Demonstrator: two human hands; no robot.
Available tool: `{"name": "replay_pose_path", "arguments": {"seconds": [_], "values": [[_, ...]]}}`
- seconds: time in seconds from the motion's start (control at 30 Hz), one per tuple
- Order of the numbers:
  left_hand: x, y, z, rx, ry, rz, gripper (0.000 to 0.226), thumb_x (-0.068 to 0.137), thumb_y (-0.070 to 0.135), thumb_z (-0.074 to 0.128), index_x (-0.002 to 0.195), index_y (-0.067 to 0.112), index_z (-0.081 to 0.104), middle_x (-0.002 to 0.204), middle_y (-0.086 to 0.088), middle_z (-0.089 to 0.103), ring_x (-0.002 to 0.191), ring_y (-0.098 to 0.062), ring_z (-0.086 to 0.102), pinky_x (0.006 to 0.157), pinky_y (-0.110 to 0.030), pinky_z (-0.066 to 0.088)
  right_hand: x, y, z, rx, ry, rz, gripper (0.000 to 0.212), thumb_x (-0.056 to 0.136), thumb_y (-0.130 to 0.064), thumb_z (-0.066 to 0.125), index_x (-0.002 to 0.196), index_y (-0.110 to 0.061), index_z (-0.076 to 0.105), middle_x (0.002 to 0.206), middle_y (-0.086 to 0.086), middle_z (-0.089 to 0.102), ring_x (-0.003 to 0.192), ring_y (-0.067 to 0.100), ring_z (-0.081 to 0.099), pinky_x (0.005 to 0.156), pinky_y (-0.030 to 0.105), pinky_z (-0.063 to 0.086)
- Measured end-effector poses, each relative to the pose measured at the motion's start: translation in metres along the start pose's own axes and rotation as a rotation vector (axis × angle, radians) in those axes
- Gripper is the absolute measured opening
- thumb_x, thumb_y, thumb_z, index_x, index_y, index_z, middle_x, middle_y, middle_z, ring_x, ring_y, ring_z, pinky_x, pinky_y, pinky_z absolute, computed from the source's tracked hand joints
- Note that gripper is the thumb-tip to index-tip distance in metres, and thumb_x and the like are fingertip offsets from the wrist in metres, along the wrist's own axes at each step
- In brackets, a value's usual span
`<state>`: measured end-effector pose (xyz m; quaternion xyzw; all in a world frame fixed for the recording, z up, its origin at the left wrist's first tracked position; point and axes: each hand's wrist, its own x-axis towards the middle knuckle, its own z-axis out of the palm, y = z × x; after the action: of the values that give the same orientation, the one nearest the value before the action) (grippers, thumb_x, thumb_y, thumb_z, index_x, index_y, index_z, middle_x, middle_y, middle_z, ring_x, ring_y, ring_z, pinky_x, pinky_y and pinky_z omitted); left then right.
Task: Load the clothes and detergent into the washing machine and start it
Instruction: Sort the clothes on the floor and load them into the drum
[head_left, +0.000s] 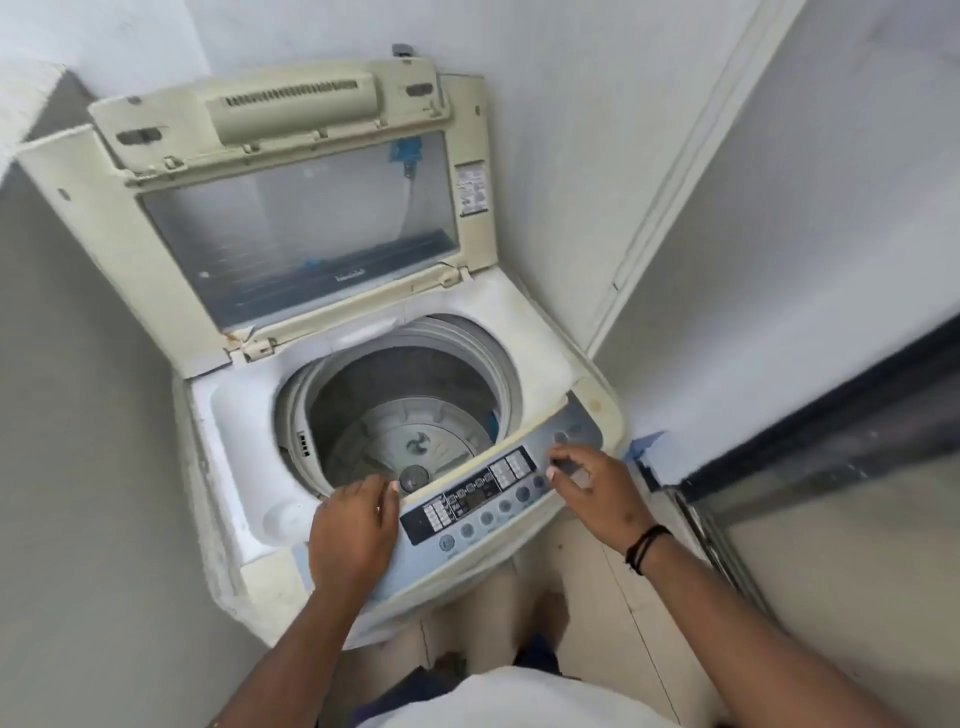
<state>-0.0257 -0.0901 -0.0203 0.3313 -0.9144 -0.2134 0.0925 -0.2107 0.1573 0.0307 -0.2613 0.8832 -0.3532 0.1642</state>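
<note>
A cream top-loading washing machine (524, 332) stands in a corner with its lid (291, 208) folded up against the wall. Its drum (410, 410) shows only the grey pulsator and bare metal wall; a small blue patch sits at its right side. The grey-blue control panel (493, 499) runs along the front edge. My left hand (353, 530) rests on the panel's left end, fingers lying over the rim of the tub opening. My right hand (592, 488) hovers over the panel's right end, fingertips at the buttons. Neither hand holds anything. No clothes or detergent are in view.
White walls close in behind and to the left of the machine. A dark-framed glass door or panel (810, 447) stands to the right. A beige tiled floor (613, 613) lies in front, with my legs and white shirt at the bottom edge.
</note>
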Motion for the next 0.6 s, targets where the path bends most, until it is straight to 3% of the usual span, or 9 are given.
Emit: {"name": "replay_pose_path", "arguments": {"seconds": [0.1,0.23,0.4,0.5,0.6], "values": [[0.0,0.023,0.008,-0.208,0.088,0.142,0.032,0.096,0.042,0.048,0.107,0.02,0.069,0.109,-0.002,0.07,0.102,-0.027,0.061,0.085,-0.041,0.048,-0.049,0.017,-0.018,-0.049,0.081,0.072,0.024,0.093,-0.022,0.067,0.117,-0.019,0.07,0.119,-0.006,0.066,0.112,0.009,0.058,0.102,0.024,0.044],[-0.016,0.088,0.029,-0.272,0.082,0.464,0.035,0.093,0.037,0.055,0.119,0.017,0.066,0.134,-0.008,0.059,0.128,-0.032,0.05,0.104,-0.047,0.038,-0.118,0.049,-0.041,-0.095,0.235,0.229,0.023,0.092,-0.025,0.067,0.114,-0.021,0.07,0.115,-0.007,0.067,0.112,0.014,0.059,0.101,0.033,0.046],[-0.061,0.17,0.062,-0.326,-0.213,0.768,0.041,0.092,0.044,0.052,0.121,0.019,0.067,0.13,-0.006,0.061,0.12,-0.031,0.057,0.101,-0.044,0.044,-0.215,0.086,-0.067,-0.081,0.441,0.413,0.021,0.091,-0.025,0.067,0.112,-0.026,0.069,0.113,-0.012,0.066,0.111,0.011,0.059,0.102,0.032,0.046],[-0.096,0.214,0.082,-0.301,-0.418,0.854,0.049,0.089,0.053,0.049,0.124,0.024,0.065,0.131,-0.005,0.062,0.116,-0.03,0.06,0.101,-0.044,0.048,-0.279,0.109,-0.079,-0.023,0.58,0.545,0.022,0.09,-0.025,0.066,0.111,-0.03,0.069,0.114,-0.011,0.066,0.113,0.013,0.058,0.103,0.036,0.045],[-0.143,0.26,0.102,-0.212,-0.619,0.951,0.05,0.089,0.059,0.05,0.132,0.034,0.056,0.14,0.002,0.056,0.116,-0.024,0.059,0.104,-0.044,0.047,-0.352,0.126,-0.085,0.039,0.754,0.669,0.021,0.089,-0.018,0.069,0.109,-0.023,0.072,0.11,-0.004,0.068,0.106,0.018,0.062,0.098,0.038,0.048]]}}
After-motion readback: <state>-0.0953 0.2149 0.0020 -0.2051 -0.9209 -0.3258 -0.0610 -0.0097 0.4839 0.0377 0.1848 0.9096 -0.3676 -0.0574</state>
